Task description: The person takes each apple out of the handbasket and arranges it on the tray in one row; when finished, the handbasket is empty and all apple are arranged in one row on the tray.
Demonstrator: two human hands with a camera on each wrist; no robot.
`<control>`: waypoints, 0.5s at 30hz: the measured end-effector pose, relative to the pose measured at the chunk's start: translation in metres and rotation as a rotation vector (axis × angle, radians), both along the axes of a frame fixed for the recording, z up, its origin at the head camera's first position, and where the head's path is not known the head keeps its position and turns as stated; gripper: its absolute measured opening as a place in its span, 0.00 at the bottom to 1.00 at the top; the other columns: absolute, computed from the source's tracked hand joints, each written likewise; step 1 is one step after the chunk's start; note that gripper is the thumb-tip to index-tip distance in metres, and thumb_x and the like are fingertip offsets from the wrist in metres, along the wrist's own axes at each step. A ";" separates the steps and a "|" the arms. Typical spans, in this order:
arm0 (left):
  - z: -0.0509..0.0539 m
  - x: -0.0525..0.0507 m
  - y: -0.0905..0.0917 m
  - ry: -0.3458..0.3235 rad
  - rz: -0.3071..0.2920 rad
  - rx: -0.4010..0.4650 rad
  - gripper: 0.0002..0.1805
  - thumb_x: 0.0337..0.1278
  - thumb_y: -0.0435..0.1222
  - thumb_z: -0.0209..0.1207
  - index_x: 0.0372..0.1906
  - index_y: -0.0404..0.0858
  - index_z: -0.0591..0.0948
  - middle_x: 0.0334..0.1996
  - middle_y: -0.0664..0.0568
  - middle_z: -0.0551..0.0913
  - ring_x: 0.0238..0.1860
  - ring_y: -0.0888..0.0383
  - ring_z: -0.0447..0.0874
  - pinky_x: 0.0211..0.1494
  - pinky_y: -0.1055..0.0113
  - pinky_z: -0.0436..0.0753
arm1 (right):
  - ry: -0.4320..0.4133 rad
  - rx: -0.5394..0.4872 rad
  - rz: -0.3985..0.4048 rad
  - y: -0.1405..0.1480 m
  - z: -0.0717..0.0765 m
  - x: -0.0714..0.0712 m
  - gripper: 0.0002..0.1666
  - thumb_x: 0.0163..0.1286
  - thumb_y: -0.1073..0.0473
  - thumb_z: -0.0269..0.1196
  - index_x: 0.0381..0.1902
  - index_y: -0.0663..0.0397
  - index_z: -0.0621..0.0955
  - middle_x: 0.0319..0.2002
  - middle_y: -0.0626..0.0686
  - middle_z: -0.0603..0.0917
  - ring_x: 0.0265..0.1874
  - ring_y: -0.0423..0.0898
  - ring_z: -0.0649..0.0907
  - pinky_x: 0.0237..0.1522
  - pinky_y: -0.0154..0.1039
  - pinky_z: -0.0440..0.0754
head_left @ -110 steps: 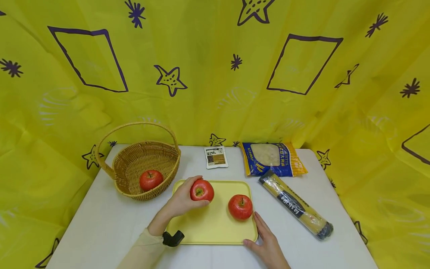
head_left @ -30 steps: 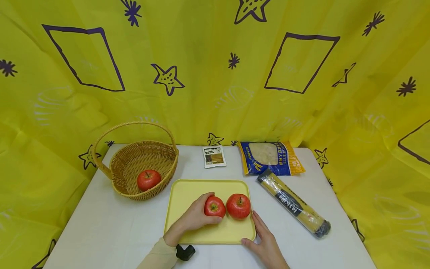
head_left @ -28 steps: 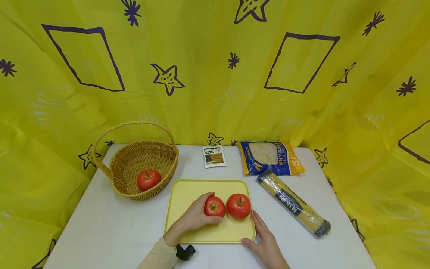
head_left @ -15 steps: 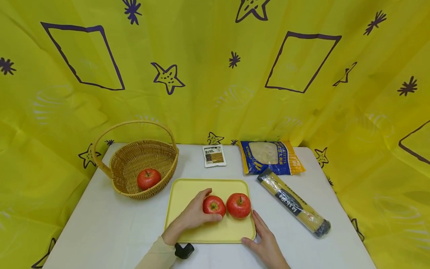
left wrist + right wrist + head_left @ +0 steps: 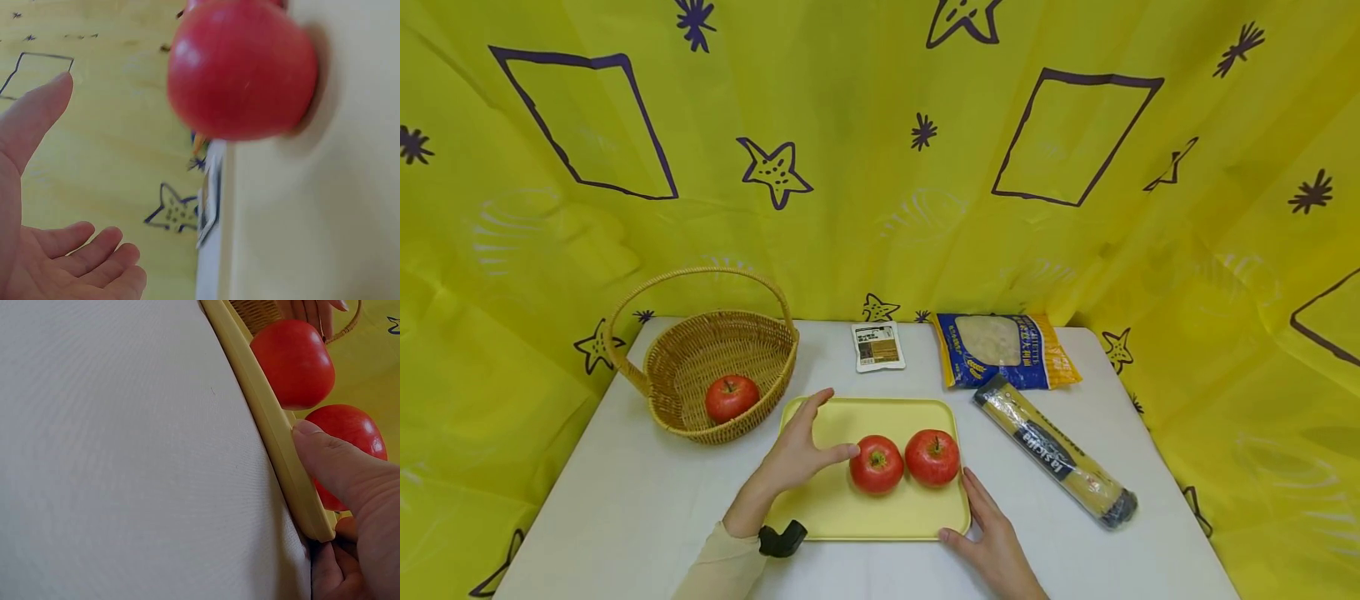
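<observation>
Two red apples, the left one (image 5: 877, 464) and the right one (image 5: 932, 457), sit close together on a yellow tray (image 5: 865, 532). Just left of the left apple, the left hand (image 5: 797, 454) is spread and holds nothing, thumb tip close beside the fruit. The left wrist view shows that hand (image 5: 69, 256) apart from the apple (image 5: 244, 72). At the tray's front right corner the right hand (image 5: 996, 537) grips the edge. In the right wrist view its thumb lies on the rim (image 5: 269, 419), with the fingers of the hand (image 5: 362, 494) round the corner.
Back left stands a wicker basket (image 5: 685, 354) with a raised handle and one apple (image 5: 732, 398) inside. A small white packet (image 5: 878, 347) lies behind the tray. To the right are a blue and yellow bag (image 5: 1000, 352) and a long pasta pack (image 5: 1056, 452).
The left hand has let go of the left apple and moved left and back from it. That apple rests beside the other one. The right hand stays at the tray corner.
</observation>
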State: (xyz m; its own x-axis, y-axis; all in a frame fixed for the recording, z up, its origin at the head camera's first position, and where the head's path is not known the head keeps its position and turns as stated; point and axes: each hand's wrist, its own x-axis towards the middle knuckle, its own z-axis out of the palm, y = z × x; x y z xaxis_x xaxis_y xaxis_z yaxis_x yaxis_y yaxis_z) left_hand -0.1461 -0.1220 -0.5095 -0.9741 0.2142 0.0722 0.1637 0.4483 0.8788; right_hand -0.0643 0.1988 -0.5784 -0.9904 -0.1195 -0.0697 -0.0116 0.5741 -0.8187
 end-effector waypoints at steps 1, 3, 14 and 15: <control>0.002 -0.001 -0.005 0.011 0.013 0.000 0.53 0.46 0.52 0.73 0.74 0.38 0.60 0.71 0.42 0.62 0.69 0.39 0.59 0.65 0.39 0.62 | -0.003 -0.001 -0.002 0.000 0.000 0.000 0.59 0.52 0.44 0.76 0.73 0.63 0.61 0.74 0.54 0.57 0.70 0.52 0.61 0.64 0.43 0.61; 0.007 -0.003 -0.016 0.038 0.035 0.003 0.52 0.47 0.51 0.73 0.74 0.38 0.59 0.71 0.42 0.61 0.70 0.39 0.57 0.66 0.39 0.61 | 0.005 0.001 -0.005 0.000 -0.001 0.000 0.58 0.51 0.45 0.76 0.73 0.63 0.62 0.74 0.54 0.58 0.70 0.51 0.62 0.64 0.43 0.61; 0.022 -0.007 -0.063 0.090 0.129 0.018 0.52 0.52 0.49 0.71 0.74 0.33 0.56 0.71 0.39 0.58 0.71 0.37 0.53 0.66 0.37 0.58 | 0.018 -0.033 -0.009 -0.001 -0.003 0.000 0.58 0.51 0.47 0.76 0.72 0.64 0.62 0.74 0.56 0.59 0.69 0.53 0.63 0.61 0.42 0.66; 0.022 -0.007 -0.066 0.097 0.136 0.013 0.51 0.52 0.48 0.71 0.74 0.34 0.56 0.71 0.39 0.58 0.71 0.37 0.53 0.65 0.37 0.58 | 0.027 -0.035 -0.007 -0.001 -0.003 0.000 0.58 0.51 0.47 0.76 0.72 0.65 0.63 0.73 0.57 0.59 0.69 0.53 0.63 0.61 0.42 0.66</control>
